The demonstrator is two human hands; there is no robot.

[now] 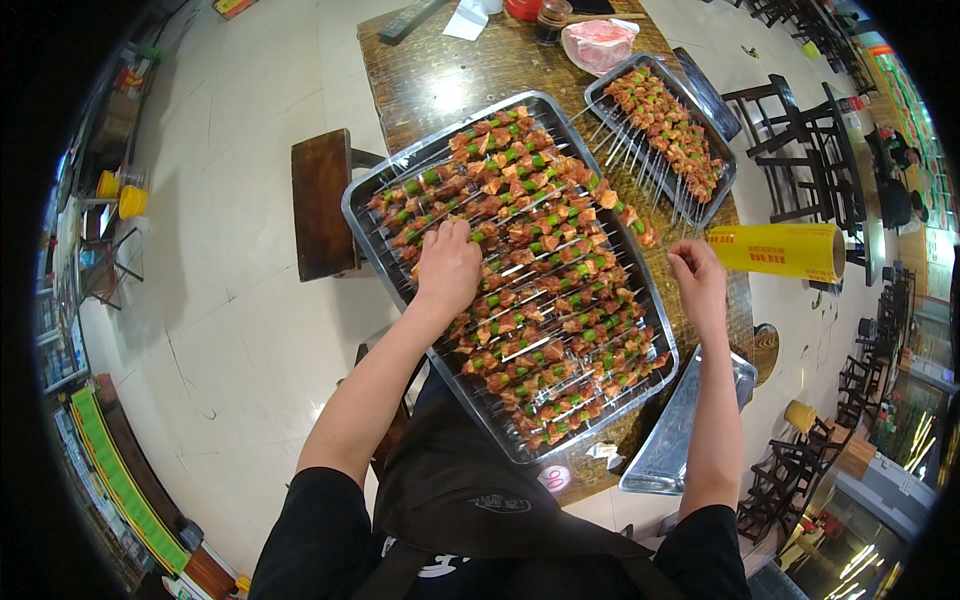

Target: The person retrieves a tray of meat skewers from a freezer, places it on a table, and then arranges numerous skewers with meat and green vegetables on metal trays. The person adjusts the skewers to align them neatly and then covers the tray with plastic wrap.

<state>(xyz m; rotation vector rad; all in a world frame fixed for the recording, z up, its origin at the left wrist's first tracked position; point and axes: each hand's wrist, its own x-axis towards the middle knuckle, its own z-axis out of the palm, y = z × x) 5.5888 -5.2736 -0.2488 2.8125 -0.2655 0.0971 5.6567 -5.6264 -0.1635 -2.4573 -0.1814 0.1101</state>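
Observation:
A large metal tray [670,339] in front of me holds rows of skewers [547,285] threaded with meat and green pepper pieces. My left hand [450,259] reaches over the tray's left part, its fingers curled down on the skewers; the fingertips are hidden, so a grip cannot be made out. One meat skewer [628,216] slants across the right rim. At its outer end my right hand [699,279] has thumb and forefinger pinched together, seemingly on its thin tip. Clear plastic film [574,375] glints among the lower rows.
A smaller tray [701,217] of skewers stands at the far right. The yellow roll [776,251] juts past the table edge [742,307] beside my right hand. Nearer lies another metal tray [656,457]. Packaged meat [600,43] and a jar [553,21] sit at the back; a wooden stool [324,206] stands left.

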